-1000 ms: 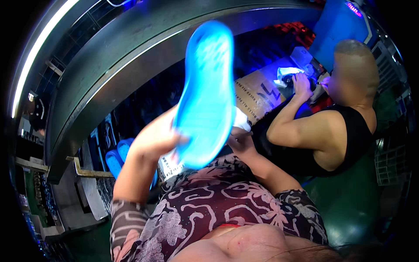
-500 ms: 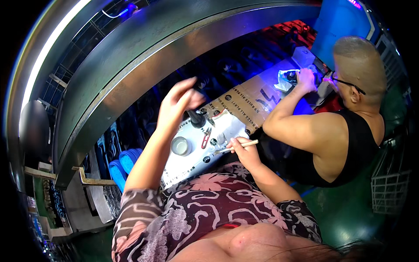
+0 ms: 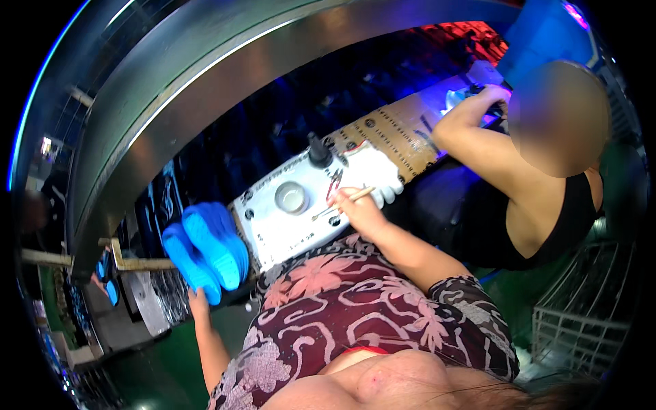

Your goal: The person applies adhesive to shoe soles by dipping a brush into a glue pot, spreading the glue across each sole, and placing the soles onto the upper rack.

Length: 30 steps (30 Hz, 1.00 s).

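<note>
Two blue shoe soles [image 3: 215,239] lie side by side at the left end of the work surface. My left hand [image 3: 199,301] is closed at the near end of the left sole, its fingers partly hidden. A thin brush [image 3: 363,193] with a pale handle is held in my right hand [image 3: 362,215], its bristles pointing left above the white covering. Left of the brush stands a round cup [image 3: 292,197] with pale contents. Beyond my right hand are red-handled snips [image 3: 333,184], a black bottle [image 3: 319,152] and a white glove [image 3: 376,174].
A white-covered board [image 3: 273,236] with printed brown tape [image 3: 389,140] spans the bench before me. Behind it runs a dark line under a curved metal hood [image 3: 205,75]. At my right sits a co-worker [image 3: 547,198] in a black top. A wire basket [image 3: 574,335] stands lower right.
My left hand has come down from above the board to the blue soles at the left. The right hand has shifted slightly left with the brush, and the view has turned left.
</note>
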### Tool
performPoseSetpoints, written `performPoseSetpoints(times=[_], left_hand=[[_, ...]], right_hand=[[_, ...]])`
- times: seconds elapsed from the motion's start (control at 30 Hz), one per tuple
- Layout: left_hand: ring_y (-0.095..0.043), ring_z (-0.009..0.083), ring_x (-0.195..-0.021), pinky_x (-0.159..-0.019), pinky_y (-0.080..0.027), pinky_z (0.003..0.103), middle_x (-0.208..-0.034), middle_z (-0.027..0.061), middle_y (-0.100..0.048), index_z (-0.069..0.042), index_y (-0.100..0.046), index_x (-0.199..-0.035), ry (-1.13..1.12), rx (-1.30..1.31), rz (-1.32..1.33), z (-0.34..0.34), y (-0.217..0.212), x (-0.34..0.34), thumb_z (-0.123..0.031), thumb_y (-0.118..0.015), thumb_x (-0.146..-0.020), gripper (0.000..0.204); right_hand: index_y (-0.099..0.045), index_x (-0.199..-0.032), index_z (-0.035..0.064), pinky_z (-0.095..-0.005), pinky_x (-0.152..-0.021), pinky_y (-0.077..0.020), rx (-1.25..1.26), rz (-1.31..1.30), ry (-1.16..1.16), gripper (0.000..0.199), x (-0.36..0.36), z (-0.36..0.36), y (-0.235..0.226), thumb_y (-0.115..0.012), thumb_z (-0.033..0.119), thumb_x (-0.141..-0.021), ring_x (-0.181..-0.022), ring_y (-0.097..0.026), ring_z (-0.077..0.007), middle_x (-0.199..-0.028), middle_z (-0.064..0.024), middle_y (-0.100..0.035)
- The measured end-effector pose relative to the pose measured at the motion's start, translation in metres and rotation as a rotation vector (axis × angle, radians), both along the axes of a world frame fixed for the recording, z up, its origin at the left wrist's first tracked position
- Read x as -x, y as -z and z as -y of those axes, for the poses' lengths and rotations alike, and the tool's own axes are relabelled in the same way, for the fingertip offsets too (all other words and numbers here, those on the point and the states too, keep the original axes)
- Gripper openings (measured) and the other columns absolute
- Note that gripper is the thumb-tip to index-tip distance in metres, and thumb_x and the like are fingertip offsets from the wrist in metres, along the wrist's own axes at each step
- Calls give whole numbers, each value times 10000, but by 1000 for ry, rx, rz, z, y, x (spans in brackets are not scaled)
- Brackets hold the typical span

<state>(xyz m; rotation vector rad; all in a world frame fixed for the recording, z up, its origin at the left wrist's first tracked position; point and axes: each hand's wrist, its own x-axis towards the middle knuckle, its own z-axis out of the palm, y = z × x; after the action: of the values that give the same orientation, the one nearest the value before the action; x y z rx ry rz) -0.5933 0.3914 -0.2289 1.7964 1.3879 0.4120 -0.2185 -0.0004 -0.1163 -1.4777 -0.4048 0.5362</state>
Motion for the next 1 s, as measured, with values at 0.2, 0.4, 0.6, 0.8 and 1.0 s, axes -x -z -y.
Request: performPoseSetpoints(times=[0.2,0.4,0.6,0.8,1.0], left_hand=[[-587,332,-853,-780,-459,397,-937,200,-609,-9,-545,-1115,149,-573,-374,46,-70,-37,-199,-562,-786,381],[-579,320,-753,-694,-460,392,-808,158,-594,-5,-529,-968,126,-481,-451,50,-93,-47,-146,-552,-773,242],[-573,149,-765,-665,-459,291,-845,99,-598,19,-494,-1083,-23,-265,-103,57,-108,-41,-119,-500,-857,264],[-587,211,-993,-877,-465,327,-1093,133,-594,45,-471,-1187,-3,709,655,65,-124,-43,-129,-571,-808,429],[-617,210,-865,-588,-536,302,-1120,145,-569,29,-395,-1260,-30,732,859,103,-140,-60,-166,-626,-761,583]], right_hand=[[-641,-794,28,-203,-547,-388,64,161,115,309,-15,-7,-15,-529,289,-916,-626,-493,-66,-679,-7,-572],[-646,-796,9,-241,-588,-441,255,546,-123,257,-39,-40,-30,-560,233,-889,-648,-559,-111,-694,-50,-592],[-663,-735,49,-335,-604,-448,321,876,-252,133,-45,-78,-1,-644,175,-771,-651,-577,-260,-699,-87,-604],[-665,-756,37,-325,-592,-456,257,845,-255,116,-47,-80,8,-644,151,-766,-624,-584,-240,-712,-93,-613],[-661,-807,23,-263,-540,-442,289,493,-115,216,-43,-68,-1,-611,229,-850,-591,-548,-141,-765,-61,-598]])
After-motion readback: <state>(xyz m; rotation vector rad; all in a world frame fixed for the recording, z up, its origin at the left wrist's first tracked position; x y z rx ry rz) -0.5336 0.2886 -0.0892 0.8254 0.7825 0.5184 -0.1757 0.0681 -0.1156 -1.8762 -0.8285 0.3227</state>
